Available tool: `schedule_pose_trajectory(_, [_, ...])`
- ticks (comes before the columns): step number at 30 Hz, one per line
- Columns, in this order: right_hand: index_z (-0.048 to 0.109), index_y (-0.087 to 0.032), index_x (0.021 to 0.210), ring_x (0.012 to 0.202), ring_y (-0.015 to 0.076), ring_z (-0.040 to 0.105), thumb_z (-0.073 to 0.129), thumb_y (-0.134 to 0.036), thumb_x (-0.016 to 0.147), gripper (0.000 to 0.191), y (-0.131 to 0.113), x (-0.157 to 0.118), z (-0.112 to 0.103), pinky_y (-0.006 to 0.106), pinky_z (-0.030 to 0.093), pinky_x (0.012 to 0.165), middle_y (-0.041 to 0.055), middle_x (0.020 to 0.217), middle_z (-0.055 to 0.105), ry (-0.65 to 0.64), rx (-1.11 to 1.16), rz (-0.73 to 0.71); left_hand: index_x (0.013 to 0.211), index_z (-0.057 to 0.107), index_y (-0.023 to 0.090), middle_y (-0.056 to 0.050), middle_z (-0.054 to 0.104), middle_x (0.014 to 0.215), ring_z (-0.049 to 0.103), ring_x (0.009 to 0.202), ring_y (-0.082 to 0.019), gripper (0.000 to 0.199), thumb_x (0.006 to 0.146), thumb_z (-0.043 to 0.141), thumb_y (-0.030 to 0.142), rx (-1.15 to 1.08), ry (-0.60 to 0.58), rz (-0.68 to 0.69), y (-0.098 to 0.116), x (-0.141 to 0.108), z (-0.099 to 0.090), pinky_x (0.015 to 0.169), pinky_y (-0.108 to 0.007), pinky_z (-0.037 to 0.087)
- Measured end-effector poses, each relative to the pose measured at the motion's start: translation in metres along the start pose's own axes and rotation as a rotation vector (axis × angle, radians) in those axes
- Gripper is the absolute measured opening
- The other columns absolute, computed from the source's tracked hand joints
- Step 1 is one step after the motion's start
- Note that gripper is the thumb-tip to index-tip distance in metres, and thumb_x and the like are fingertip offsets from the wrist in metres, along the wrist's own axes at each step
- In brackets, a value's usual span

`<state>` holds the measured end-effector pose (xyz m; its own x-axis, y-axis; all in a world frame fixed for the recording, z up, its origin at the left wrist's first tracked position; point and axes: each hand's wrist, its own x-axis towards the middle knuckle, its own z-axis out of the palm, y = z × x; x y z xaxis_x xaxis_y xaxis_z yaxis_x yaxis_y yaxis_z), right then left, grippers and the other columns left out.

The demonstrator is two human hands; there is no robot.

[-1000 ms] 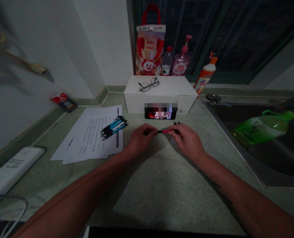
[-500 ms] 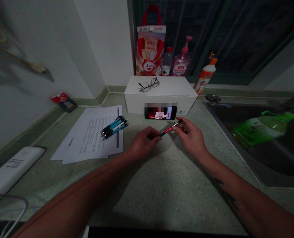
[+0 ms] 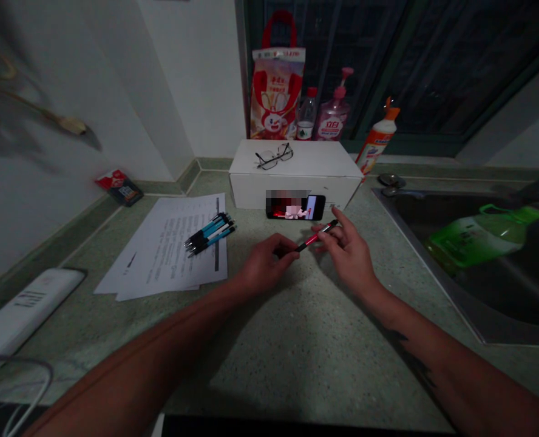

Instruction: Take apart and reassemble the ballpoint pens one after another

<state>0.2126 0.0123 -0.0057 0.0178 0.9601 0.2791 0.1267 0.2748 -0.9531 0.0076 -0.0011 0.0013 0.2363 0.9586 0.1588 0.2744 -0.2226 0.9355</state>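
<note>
Red-and-black pen pinched between fingers of left hand and right hand (print unreadable)

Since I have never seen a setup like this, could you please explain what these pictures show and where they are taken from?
There is no machine here. These are a person's own bare hands, filmed by one camera worn on the head, so every picture comes from that viewpoint, looking forward and down.

The left hand and right hand are above a speckled green counter. Between them is a red and black pen: the right fingers pinch it, and its lower end reaches the left fingertips.

To the left, papers lie under a bundle of blue pens. Ahead stands a white box with glasses on top and a phone against its front. A steel sink lies to the right.
</note>
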Motion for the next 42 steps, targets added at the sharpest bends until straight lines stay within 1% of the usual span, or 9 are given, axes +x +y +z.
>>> schedule_pose_trajectory(11, [0.063,-0.025,0.141,0.082,0.0229,0.076,0.082,-0.042,0.083,0.063,-0.002,0.002,0.0,0.045,0.065,0.077,0.0062,0.097,0.079,-0.005,0.2,0.109,0.089,0.065,0.019,-0.002,0.075,0.085,0.069,0.079,-0.018,0.008,0.086,0.073,0.02,0.017,0.0,-0.035,-0.004,-0.003,0.004,0.077,-0.033,0.055])
schedule_pose_trajectory(13, [0.058,-0.027,0.148,0.083,0.0226,0.076,0.081,-0.043,0.083,0.071,-0.004,0.002,0.002,0.045,0.065,0.079,0.0062,0.098,0.08,0.001,0.23,0.118,0.088,0.066,0.019,-0.002,0.075,0.084,0.069,0.078,-0.018,0.009,0.085,0.074,0.02,0.008,0.003,-0.029,-0.005,-0.003,0.004,0.076,-0.032,0.055])
schedule_pose_trajectory(17, [0.029,-0.03,0.166,0.083,0.0228,0.076,0.079,-0.045,0.085,0.096,-0.005,0.0,0.006,0.045,0.065,0.077,0.0045,0.098,0.08,-0.022,0.274,0.138,0.09,0.067,0.019,-0.003,0.075,0.087,0.07,0.08,-0.019,0.01,0.085,0.074,0.023,0.009,-0.002,-0.012,-0.007,-0.003,0.005,0.076,-0.033,0.056])
schedule_pose_trajectory(19, [0.035,-0.029,0.164,0.078,0.0218,0.075,0.077,-0.047,0.085,0.091,-0.002,0.001,0.007,0.042,0.064,0.074,0.0028,0.091,0.079,-0.036,0.261,0.158,0.092,0.068,0.019,-0.004,0.076,0.089,0.071,0.082,-0.02,0.009,0.086,0.073,0.023,0.018,-0.024,-0.001,-0.009,-0.004,0.005,0.077,-0.033,0.057])
schedule_pose_trajectory(23, [0.061,-0.024,0.146,0.065,0.0179,0.067,0.067,-0.051,0.09,0.063,0.005,0.009,-0.002,0.037,0.059,0.067,0.0004,0.079,0.073,0.06,0.07,0.125,0.101,0.071,0.02,-0.004,0.076,0.094,0.071,0.086,-0.02,0.013,0.09,0.07,0.027,0.084,-0.055,0.047,-0.011,-0.006,0.006,0.08,-0.033,0.057])
schedule_pose_trajectory(26, [0.071,-0.016,0.133,0.074,0.0209,0.068,0.061,-0.054,0.093,0.056,0.01,0.019,-0.02,0.04,0.057,0.075,0.0081,0.092,0.076,0.152,-0.222,0.045,0.106,0.071,0.02,-0.005,0.076,0.096,0.071,0.086,-0.02,0.018,0.092,0.069,0.03,0.166,-0.028,0.088,-0.013,-0.006,0.003,0.081,-0.034,0.057])
schedule_pose_trajectory(33, [0.072,-0.011,0.128,0.084,0.0276,0.068,0.051,-0.042,0.094,0.051,0.019,0.034,-0.058,0.045,0.054,0.086,0.018,0.109,0.075,0.163,-0.784,0.023,0.107,0.072,0.02,-0.005,0.074,0.096,0.069,0.084,-0.019,0.016,0.094,0.065,0.027,0.268,-0.015,0.105,-0.017,-0.004,-0.001,0.08,-0.034,0.057])
schedule_pose_trajectory(38, [0.071,-0.013,0.129,0.097,0.0292,0.068,0.047,-0.034,0.097,0.045,0.018,0.029,-0.06,0.043,0.053,0.091,0.0173,0.115,0.072,0.069,-0.973,0.072,0.107,0.072,0.019,-0.005,0.074,0.096,0.068,0.084,-0.019,0.018,0.094,0.063,0.029,0.26,-0.018,0.123,-0.019,-0.005,0.0,0.081,-0.034,0.057])
schedule_pose_trajectory(42, [0.073,-0.014,0.125,0.101,0.029,0.068,0.048,-0.038,0.1,0.043,0.016,0.027,-0.058,0.041,0.052,0.091,0.0166,0.117,0.071,0.031,-1.006,0.135,0.107,0.073,0.02,-0.006,0.074,0.097,0.068,0.085,-0.019,0.019,0.095,0.063,0.03,0.279,-0.029,0.101,-0.016,-0.005,-0.001,0.082,-0.035,0.056])
